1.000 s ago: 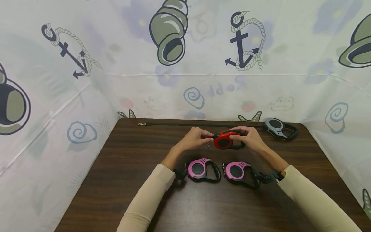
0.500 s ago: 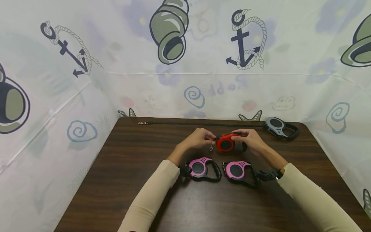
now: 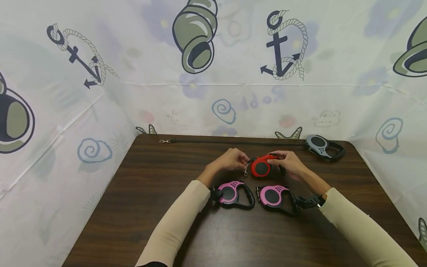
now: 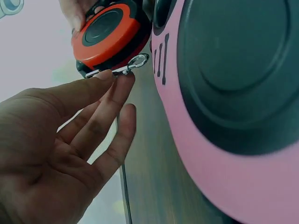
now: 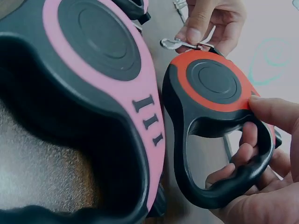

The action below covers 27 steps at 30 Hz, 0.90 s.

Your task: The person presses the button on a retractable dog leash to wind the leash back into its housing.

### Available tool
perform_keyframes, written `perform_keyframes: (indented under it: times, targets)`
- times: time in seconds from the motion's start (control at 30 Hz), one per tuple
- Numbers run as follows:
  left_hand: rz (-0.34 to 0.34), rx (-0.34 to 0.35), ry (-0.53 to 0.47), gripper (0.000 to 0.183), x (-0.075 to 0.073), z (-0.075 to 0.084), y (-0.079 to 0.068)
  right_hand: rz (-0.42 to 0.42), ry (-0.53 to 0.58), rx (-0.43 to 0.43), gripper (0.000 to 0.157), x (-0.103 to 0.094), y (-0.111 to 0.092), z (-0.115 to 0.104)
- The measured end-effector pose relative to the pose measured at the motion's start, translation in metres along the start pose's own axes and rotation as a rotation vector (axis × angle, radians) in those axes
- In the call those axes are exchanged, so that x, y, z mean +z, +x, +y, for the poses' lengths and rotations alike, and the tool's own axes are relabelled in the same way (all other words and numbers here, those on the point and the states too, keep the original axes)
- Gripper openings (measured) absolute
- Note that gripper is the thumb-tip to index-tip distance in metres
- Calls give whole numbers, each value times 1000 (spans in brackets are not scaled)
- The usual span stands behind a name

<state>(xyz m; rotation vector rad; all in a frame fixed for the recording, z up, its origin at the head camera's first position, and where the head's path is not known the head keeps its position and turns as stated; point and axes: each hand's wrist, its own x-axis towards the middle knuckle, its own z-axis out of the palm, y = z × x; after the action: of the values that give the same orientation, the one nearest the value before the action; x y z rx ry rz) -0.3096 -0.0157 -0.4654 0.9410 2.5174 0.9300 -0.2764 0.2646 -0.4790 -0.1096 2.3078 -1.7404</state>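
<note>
A red and black retractable dog leash [image 3: 261, 168] is between my hands, over the middle of the table. My right hand [image 3: 290, 164] grips it by the black loop handle, fingers through the loop and thumb on the red casing [image 5: 243, 95]. At the casing's far left end, my left hand [image 3: 231, 159] pinches the metal clip [image 4: 131, 64] between thumb and fingertip. Nearer to me lie two pink and black retractable leashes: the left one [image 3: 228, 193] close to my left wrist, the right one [image 3: 271, 196] close to my right wrist.
A grey and black retractable leash [image 3: 317, 144] lies at the back right, its black strap [image 3: 233, 142] pulled out leftward along the table's [image 3: 150, 193] far edge and ending in a metal clip [image 3: 165, 141]. A printed cloth [image 3: 200, 122] hangs behind the table.
The red leash has come down and slightly nearer to me, with both hands following. My left hand has shifted a little right, and the clip now hangs more plainly in view below its fingers.
</note>
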Motion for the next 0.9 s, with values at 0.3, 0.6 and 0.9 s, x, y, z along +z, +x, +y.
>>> perform_keyframes:
  times: [0.3, 0.6, 0.9]
  targets:
    - [-40, -20, 40, 27, 2, 0, 3, -11, -145, -20, 66, 1, -3, 5]
    - [-75, -43, 106, 26, 7, -4, 5, 17, -381, -69, 63, 2, -3, 12]
    - [-101, -54, 104, 21, 8, -4, 6, 19, -531, -119, 59, -1, -6, 17]
